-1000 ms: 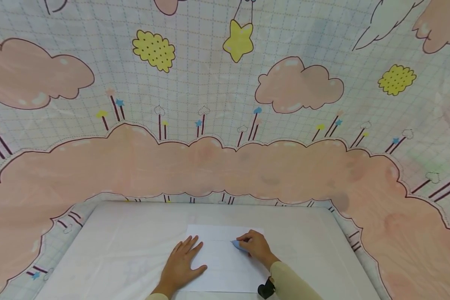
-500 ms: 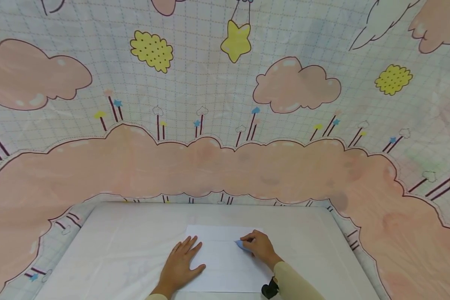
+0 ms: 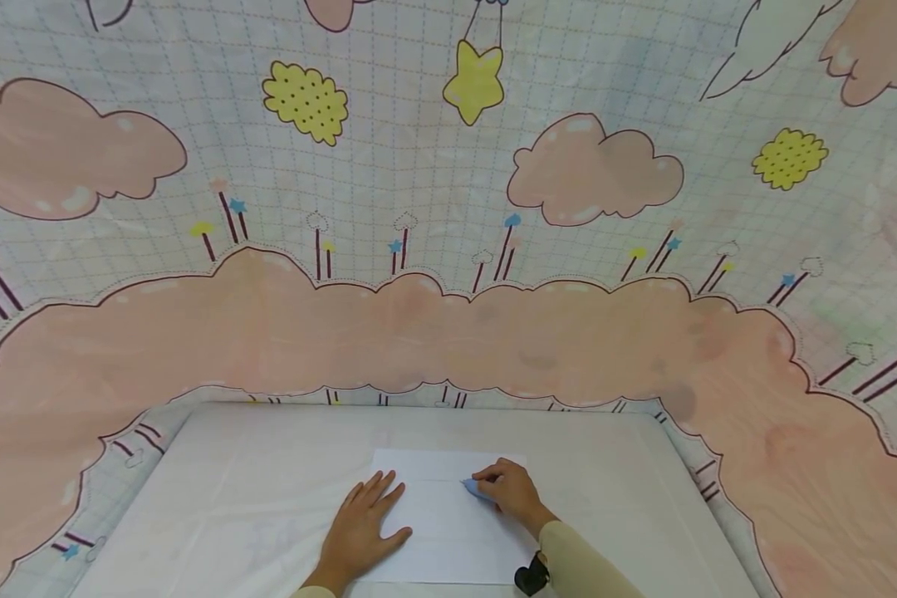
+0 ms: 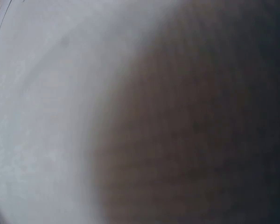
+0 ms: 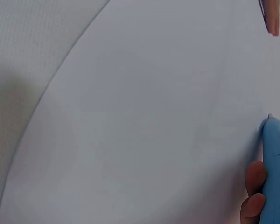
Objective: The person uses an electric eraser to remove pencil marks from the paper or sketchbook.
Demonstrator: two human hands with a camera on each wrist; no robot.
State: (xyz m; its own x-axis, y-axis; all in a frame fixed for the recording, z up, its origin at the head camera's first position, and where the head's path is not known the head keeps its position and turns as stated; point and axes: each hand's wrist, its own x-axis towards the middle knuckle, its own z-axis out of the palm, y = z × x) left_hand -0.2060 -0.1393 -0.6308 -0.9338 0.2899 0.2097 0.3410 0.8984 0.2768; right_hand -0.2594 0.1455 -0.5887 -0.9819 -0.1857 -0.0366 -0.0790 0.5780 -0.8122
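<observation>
One blue tool [image 3: 478, 491], pinched in the curled right hand [image 3: 516, 490], over the far part of the white sheet [image 3: 448, 552]; long axis slanting, tip away and leftward; contact unclear. One left hand [image 3: 360, 527], farther off, fingers spread across the sheet's left edge, gripping nothing.

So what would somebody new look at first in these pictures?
Probably the yellow star on the patterned backdrop, top middle in the head view. Below, the right hand holds a blue tool over white paper, while the left hand rests spread across the paper's left edge.
</observation>
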